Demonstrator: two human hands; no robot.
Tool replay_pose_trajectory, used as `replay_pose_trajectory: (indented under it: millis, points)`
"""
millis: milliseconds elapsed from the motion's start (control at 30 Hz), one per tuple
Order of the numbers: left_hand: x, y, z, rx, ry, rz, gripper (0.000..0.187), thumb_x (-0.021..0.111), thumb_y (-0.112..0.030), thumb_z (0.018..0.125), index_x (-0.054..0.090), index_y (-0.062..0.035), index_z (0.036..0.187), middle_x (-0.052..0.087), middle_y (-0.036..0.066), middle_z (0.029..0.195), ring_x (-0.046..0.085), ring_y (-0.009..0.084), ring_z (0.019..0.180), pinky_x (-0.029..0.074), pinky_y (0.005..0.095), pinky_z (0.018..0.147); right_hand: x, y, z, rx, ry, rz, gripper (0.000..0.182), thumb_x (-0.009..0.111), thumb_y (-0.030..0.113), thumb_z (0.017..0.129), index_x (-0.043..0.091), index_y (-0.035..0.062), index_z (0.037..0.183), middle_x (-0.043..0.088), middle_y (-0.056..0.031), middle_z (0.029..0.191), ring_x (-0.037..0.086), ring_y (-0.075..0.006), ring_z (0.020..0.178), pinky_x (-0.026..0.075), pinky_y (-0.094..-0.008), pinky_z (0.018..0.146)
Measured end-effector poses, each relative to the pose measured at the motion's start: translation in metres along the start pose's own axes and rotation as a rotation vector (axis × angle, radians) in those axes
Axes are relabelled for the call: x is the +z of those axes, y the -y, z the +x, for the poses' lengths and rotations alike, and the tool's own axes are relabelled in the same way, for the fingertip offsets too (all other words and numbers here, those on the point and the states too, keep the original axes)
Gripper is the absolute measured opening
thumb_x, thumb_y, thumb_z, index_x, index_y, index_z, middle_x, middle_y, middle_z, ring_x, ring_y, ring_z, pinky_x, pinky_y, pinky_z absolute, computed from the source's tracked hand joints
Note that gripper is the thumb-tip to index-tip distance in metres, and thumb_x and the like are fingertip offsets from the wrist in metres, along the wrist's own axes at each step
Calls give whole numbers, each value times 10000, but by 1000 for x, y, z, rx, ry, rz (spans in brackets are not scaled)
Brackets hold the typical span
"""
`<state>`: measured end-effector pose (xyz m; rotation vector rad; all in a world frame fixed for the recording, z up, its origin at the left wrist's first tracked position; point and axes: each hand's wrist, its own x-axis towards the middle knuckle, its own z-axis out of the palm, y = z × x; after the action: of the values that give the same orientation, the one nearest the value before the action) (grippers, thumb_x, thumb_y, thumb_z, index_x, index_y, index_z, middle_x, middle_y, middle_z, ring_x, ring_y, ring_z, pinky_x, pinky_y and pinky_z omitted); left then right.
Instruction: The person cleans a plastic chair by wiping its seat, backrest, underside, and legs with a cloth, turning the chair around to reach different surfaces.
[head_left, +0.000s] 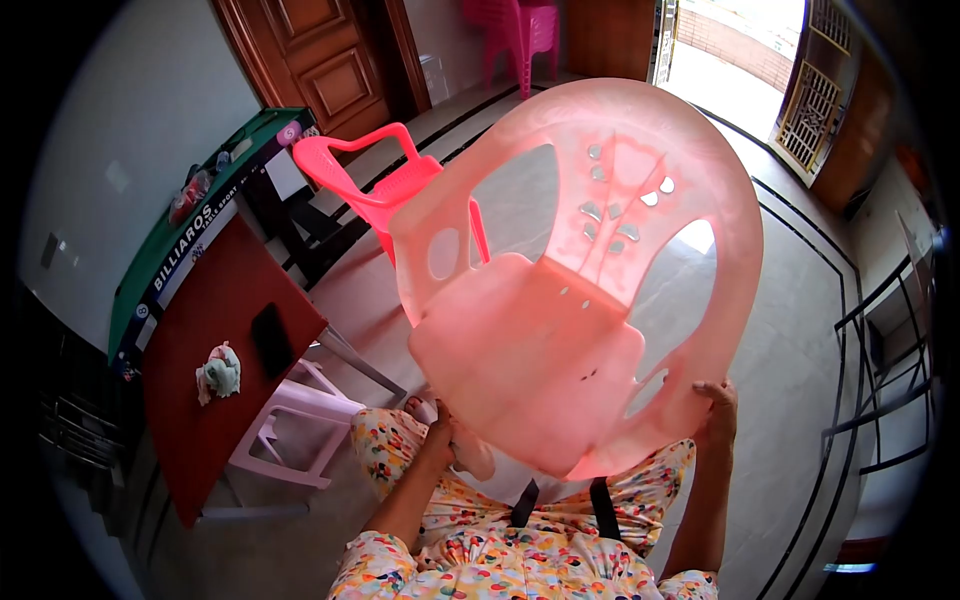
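Note:
A pale pink plastic armchair (520, 360) fills the middle of the head view, tilted in front of my lap, its seat facing me. Its rounded back has cut-out leaf and petal shapes. My left hand (441, 432) grips the chair low at its front left, by a leg; its fingertips are partly hidden. On the other side, my right hand (718, 408) is closed around the outer edge of the right armrest, fingers curled over the rim.
A brighter pink chair (380, 185) stands behind on the left. The red table (215, 300) holds a phone (271, 340) and crumpled tissue (220, 374). Beneath it sits a pale stool (290, 425). A billiards table (185, 235), stacked chairs (520, 35) and black metal rack (890, 370) lie around.

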<state>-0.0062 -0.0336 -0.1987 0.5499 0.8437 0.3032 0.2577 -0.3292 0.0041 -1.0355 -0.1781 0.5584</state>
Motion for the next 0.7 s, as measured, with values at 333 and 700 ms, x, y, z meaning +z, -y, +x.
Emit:
replay_pose_trajectory:
  millis: [333, 700]
  points:
    - [18, -13, -37, 287, -376, 449, 249, 539, -276, 858, 575, -31, 837, 525, 3, 729, 463, 81, 566, 395, 234, 528, -4, 2, 3, 9, -295, -204, 514, 595, 169, 773, 377, -68, 1173, 501, -206, 1106, 531, -261, 1004, 445, -347, 844]
    - [140, -114, -58, 496, 212, 511, 357, 518, -99, 833, 462, -8, 1174, 556, 67, 953, 543, 119, 860, 452, 244, 742, 26, 48, 143, -601, -745, -1333, 786, 612, 359, 678, 246, 85, 1317, 254, -193, 1347, 303, -395, 1204, 299, -555, 930]
